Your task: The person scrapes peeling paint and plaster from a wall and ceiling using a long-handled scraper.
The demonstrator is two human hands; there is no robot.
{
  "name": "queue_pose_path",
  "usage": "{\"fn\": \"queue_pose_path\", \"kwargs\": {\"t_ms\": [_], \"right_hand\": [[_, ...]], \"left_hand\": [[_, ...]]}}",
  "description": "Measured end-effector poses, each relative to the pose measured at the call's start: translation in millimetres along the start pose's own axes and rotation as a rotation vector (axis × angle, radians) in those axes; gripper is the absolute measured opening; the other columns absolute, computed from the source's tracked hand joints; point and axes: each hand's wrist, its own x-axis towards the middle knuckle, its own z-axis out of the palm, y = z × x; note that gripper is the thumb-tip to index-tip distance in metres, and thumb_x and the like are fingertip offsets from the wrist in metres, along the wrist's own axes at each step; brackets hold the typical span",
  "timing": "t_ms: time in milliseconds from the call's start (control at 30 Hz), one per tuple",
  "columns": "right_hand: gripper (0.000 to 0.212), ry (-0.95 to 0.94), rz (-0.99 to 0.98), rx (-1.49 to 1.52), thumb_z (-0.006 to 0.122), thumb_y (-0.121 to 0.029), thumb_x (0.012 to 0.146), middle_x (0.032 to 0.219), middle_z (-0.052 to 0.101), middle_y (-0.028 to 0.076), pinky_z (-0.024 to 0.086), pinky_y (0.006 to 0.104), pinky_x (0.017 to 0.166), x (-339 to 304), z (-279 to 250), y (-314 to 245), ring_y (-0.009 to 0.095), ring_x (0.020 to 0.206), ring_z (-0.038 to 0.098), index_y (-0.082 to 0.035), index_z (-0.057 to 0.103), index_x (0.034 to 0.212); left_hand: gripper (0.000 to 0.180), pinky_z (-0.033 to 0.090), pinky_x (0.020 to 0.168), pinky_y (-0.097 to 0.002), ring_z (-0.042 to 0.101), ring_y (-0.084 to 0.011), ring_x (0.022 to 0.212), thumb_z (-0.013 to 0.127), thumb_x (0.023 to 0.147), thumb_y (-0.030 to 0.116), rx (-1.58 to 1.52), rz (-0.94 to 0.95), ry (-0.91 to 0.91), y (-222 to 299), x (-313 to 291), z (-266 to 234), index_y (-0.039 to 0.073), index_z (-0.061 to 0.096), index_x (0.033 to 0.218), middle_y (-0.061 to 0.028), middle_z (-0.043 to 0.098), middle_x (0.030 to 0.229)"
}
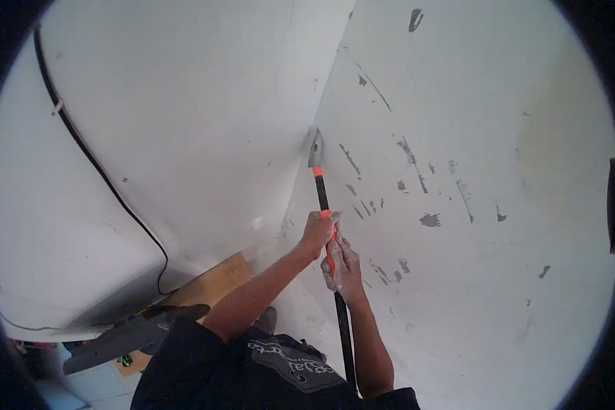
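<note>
Both my hands grip a long black pole (344,328) with orange sections. My left hand (318,231) holds it higher up, my right hand (343,268) just below, both dusted white. At the pole's top a grey metal scraper blade (316,149) presses into the corner where two white walls meet. The right wall (471,205) shows several grey scraped patches. The pole's lower end runs down behind my dark shirt.
A black cable (92,160) with a white clip runs diagonally down the left wall (184,123). A brown board (215,281) lies at the wall's foot. Grey flat pieces (126,335) and pale floor tiles (96,383) sit at lower left.
</note>
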Motion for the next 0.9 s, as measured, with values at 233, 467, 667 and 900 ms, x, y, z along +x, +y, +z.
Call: {"fn": "queue_pose_path", "kwargs": {"t_ms": [233,467,667,900], "right_hand": [[0.029,0.069,0.182,0.027,0.061,-0.021,0.101,0.069,0.049,-0.006,0.035,0.0227,0.048,-121.2,-27.9,15.7,0.004,0.055,0.045,-0.003,0.062,0.124],[0.029,0.363,0.064,-0.231,0.061,-0.016,0.100,0.062,0.049,-0.006,0.033,0.0200,0.045,-235.1,-61.6,26.1,0.002,0.049,0.043,0.003,0.057,0.122],[0.031,0.548,-0.056,-0.061,0.061,-0.021,0.101,0.056,0.047,-0.005,0.031,0.0211,0.040,-248.2,-53.6,-2.0,0.003,0.042,0.041,0.004,0.056,0.119],[0.038,0.606,-0.036,-0.026,0.063,-0.026,0.099,0.061,0.051,-0.004,0.034,0.0219,0.045,-258.7,-60.5,-25.6,0.004,0.048,0.045,0.005,0.057,0.121]], "left_hand": [[0.029,0.049,0.064,-0.0369,0.064,-0.0211,0.071,0.049,0.105,0.025,0.148,0.154,-0.319,-29.3,-75.6,-12.9,0.001,0.056,0.119,-0.0079,0.066,0.082],[0.058,0.032,0.115,-0.0457,0.040,-0.0396,0.138,0.053,0.102,0.028,0.449,0.889,0.035,27.4,-35.6,27.0,-0.006,0.034,0.146,-0.0272,0.040,0.147],[0.083,0.011,0.125,-0.0478,0.008,-0.0415,0.154,0.056,0.099,0.031,0.531,1.214,0.041,66.8,-26.8,132.6,-0.007,0.011,0.157,-0.0294,0.009,0.164],[0.077,0.016,0.123,-0.0534,0.025,-0.0433,0.149,0.054,0.098,0.037,0.792,1.673,-0.040,69.8,1.2,138.6,-0.008,0.026,0.154,-0.0307,0.027,0.158]]}}
